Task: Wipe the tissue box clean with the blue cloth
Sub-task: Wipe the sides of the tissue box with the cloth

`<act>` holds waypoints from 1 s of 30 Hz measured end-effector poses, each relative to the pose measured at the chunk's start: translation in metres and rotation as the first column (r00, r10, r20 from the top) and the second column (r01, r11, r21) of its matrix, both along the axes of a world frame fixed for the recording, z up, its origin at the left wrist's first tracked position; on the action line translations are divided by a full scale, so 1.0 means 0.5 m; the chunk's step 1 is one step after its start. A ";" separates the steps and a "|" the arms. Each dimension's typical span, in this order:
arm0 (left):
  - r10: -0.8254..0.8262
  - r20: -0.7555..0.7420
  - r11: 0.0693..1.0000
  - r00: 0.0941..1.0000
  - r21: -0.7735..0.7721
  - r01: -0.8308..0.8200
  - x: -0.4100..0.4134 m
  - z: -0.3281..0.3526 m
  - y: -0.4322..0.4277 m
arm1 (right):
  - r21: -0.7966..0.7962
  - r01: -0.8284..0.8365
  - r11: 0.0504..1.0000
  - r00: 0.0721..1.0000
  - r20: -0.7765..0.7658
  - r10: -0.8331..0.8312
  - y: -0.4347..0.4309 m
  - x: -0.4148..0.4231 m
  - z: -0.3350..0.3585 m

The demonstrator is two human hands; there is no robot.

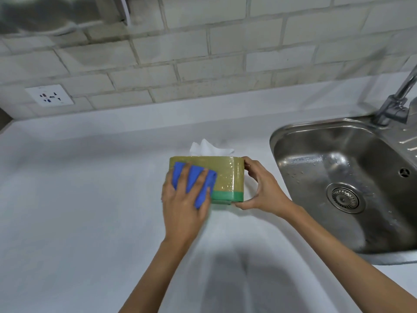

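A yellow-green tissue box (228,175) with a green band along its lower edge is tipped on the white counter, its broad side facing me. A white tissue (209,149) sticks out from its far top. My left hand (182,204) presses a folded blue cloth (194,181) flat against the left part of that side, fingers spread over the cloth. My right hand (259,186) grips the box's right end, thumb under the lower corner and fingers on top.
A stainless steel sink (338,177) with a round drain (344,198) lies just right of the box, and a faucet (397,100) stands behind it. A wall socket (49,95) sits in the tiled backsplash at far left. White counter (79,199) extends left and toward me.
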State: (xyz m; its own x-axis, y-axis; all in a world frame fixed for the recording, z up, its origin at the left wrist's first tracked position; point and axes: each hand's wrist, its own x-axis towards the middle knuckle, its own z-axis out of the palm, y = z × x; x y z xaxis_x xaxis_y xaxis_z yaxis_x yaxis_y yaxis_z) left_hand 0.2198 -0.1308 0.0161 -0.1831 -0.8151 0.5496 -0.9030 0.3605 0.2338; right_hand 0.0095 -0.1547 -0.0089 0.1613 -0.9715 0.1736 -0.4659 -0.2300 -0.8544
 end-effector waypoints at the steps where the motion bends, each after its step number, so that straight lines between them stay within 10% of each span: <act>1: 0.052 -0.058 0.998 0.997 0.029 -0.050 0.014 0.000 -0.003 | 0.000 -0.001 1.000 1.000 -0.003 0.001 0.001 0.000 0.001; 5: 0.190 -0.208 0.979 0.959 0.115 -0.169 0.009 0.000 -0.003 | 0.006 0.011 1.000 1.000 -0.014 -0.011 0.001 0.003 0.003; 16: -0.128 0.217 0.989 0.968 0.104 0.108 -0.136 0.027 0.010 | -0.012 0.043 0.999 0.999 0.024 -0.042 0.001 0.008 0.003; 21: 0.044 -0.024 0.999 0.999 0.021 -0.043 -0.053 0.023 -0.023 | -0.012 0.015 1.000 1.000 0.012 -0.014 0.003 0.003 -0.005; 30: 0.398 -0.476 0.901 0.784 0.362 -0.237 0.032 -0.003 -0.030 | -0.116 0.041 0.992 0.998 -0.050 -0.047 0.036 0.037 -0.020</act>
State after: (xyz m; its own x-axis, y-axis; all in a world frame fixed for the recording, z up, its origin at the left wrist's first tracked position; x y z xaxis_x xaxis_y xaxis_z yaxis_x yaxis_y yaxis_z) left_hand 0.2360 -0.1458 0.0148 0.3650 -0.9015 0.2325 -0.6597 -0.0743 0.7478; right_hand 0.0279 -0.1366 -0.0189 0.1309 -0.9520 0.2766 -0.5213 -0.3034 -0.7977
